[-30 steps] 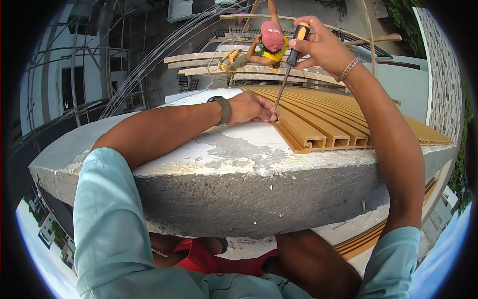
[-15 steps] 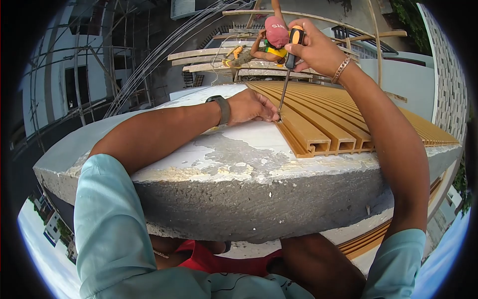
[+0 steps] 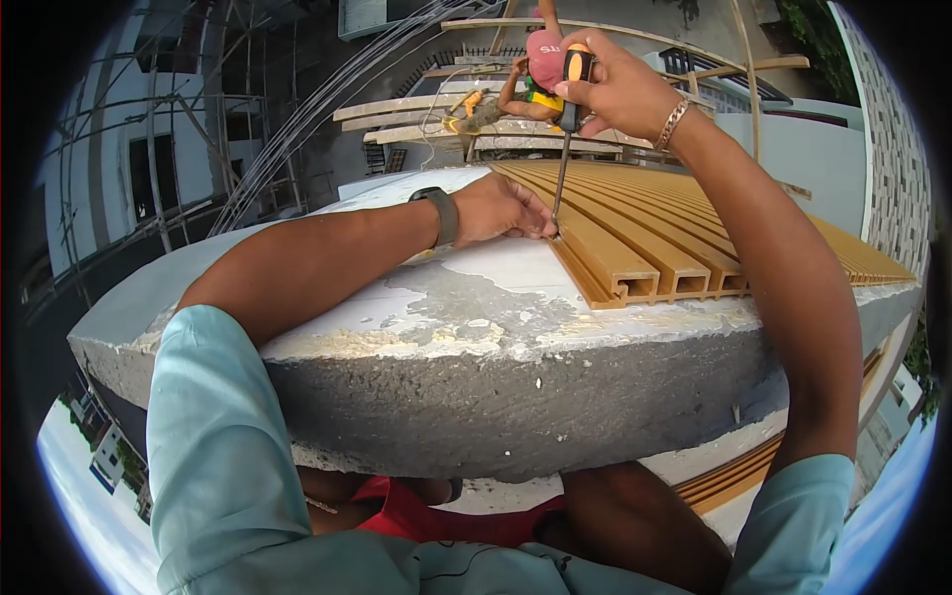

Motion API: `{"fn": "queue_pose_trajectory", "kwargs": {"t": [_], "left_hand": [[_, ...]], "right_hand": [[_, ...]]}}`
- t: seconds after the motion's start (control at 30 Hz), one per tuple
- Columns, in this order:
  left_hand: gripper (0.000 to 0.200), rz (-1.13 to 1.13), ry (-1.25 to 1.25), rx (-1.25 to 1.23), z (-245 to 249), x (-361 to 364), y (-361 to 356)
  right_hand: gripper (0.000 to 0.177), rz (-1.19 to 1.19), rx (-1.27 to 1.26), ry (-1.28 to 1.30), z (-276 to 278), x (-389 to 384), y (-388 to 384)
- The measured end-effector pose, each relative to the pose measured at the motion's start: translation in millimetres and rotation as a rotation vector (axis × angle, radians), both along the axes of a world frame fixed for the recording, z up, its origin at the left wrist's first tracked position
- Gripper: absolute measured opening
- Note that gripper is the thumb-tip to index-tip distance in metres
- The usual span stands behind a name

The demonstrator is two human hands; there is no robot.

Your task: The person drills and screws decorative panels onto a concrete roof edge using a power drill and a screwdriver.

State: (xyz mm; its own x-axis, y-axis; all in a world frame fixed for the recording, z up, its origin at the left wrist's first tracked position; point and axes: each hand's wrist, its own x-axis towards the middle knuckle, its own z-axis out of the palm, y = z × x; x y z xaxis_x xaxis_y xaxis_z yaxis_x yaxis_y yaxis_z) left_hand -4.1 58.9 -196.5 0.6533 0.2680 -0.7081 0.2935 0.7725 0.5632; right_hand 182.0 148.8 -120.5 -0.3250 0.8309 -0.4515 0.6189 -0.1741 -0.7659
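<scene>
My right hand (image 3: 631, 91) is closed around the black-and-orange handle of a screwdriver (image 3: 563, 177), whose shaft points down nearly upright. The screwdriver's tip meets the edge flange of a tan fluted wall panel (image 3: 605, 260). At that spot my left hand (image 3: 499, 208) pinches with thumb and fingers, right beside the tip. Whatever small piece it holds there is hidden by the fingertips. Hollow channels show at the panel's near end, and the panel lies on a white, patchy concrete surface (image 3: 397, 307).
A rough concrete edge (image 3: 516, 407) drops off in front of me. Below, a person in a red cap (image 3: 545, 61) is on wooden scaffold planks (image 3: 397, 119). Cables (image 3: 317, 109) run at left, near pole scaffolding (image 3: 154, 129). More tan strips (image 3: 729, 476) show beneath the ledge.
My right hand has shifted slightly left and up, and the screwdriver stands more upright. Its handle appears turned a little. My left hand stays in place at the tip.
</scene>
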Motion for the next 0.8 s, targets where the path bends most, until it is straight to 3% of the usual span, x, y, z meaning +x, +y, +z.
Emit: {"fn": "queue_pose_trajectory", "kwargs": {"t": [0.1,0.17,0.23,0.3,0.4,0.43,0.53,0.63,0.77,0.8], "left_hand": [[0.025,-0.011,-0.048,0.004,4.3,-1.3,6.0],[0.034,-0.169,0.063,0.195,15.9,1.9,15.0],[0.043,-0.136,0.096,0.252,30.0,7.6,20.7],[0.038,0.003,0.127,0.336,36.6,14.8,25.4],[0.029,0.053,0.118,0.375,29.0,19.5,26.4],[0.027,0.080,0.095,0.380,28.0,18.7,26.5],[0.022,0.099,0.107,0.340,25.9,14.5,27.6],[0.020,0.090,0.104,0.317,26.4,11.7,29.7],[0.020,0.091,0.027,0.283,24.7,15.9,30.2],[0.020,0.092,0.006,0.281,27.3,17.0,29.4]], "right_hand": [[0.046,0.055,-0.134,-0.148,6.1,0.6,14.2],[0.046,0.083,-0.143,-0.200,1.3,-3.7,18.8],[0.046,0.119,-0.141,-0.260,-10.1,-2.5,28.5],[0.049,0.351,0.360,-0.391,-20.3,-3.8,30.7],[0.043,0.353,0.400,-0.599,-19.9,-14.4,30.6],[0.043,0.353,0.408,-0.594,-19.6,-15.4,29.7],[0.040,0.225,0.323,-0.188,-21.1,-5.7,25.2],[0.035,0.219,0.002,0.053,-3.1,-4.4,27.1],[0.027,0.244,-0.068,0.123,-20.9,0.8,37.2],[0.028,0.293,0.131,-0.035,-28.3,1.1,37.3]]}}
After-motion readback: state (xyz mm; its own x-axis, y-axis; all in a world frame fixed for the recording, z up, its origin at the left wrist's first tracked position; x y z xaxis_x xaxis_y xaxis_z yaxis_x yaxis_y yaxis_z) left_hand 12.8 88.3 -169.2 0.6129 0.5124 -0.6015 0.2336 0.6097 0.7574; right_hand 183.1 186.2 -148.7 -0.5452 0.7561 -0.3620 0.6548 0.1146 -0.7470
